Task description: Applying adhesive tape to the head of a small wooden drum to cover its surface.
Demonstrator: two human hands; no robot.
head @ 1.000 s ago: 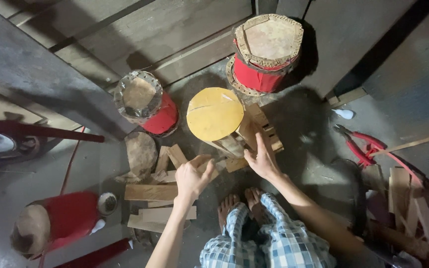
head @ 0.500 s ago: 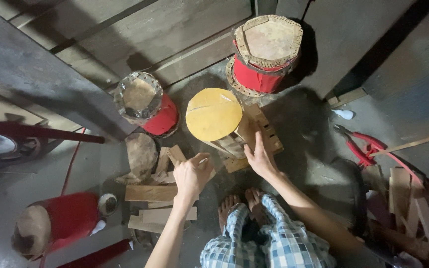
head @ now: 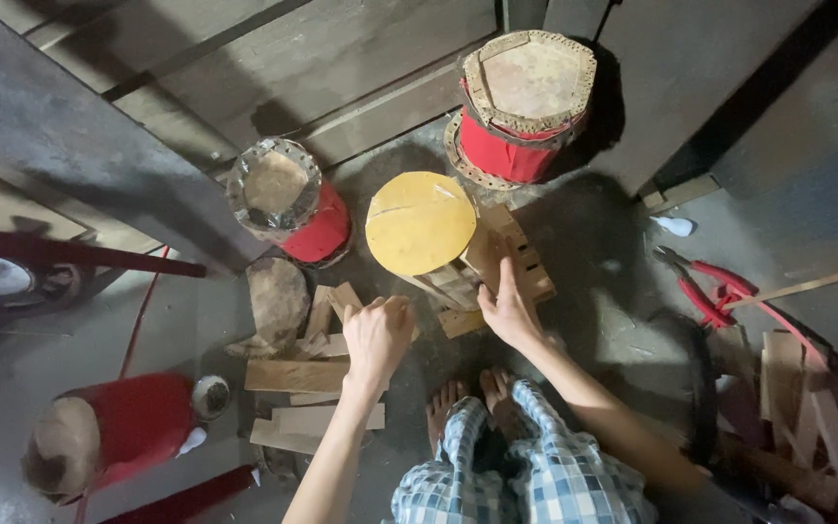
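Left hand is curled shut over loose wood pieces on the floor; right hand lies flat, fingers spread, on the half-built slat drum. Most pieces remain unfitted.

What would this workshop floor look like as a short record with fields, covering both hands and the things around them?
Setting: dim floor, seen from above
Left hand: loosely curled, above the wood pieces; whether it holds anything cannot be told
Right hand: fingers spread, resting on the wooden frame
Yellow disc: sits on top of the frame
Red drums: one at the back, a smaller one to the left, one lying at lower left
Red-handled pliers: on the floor to the right
Feet: bare, below the hands
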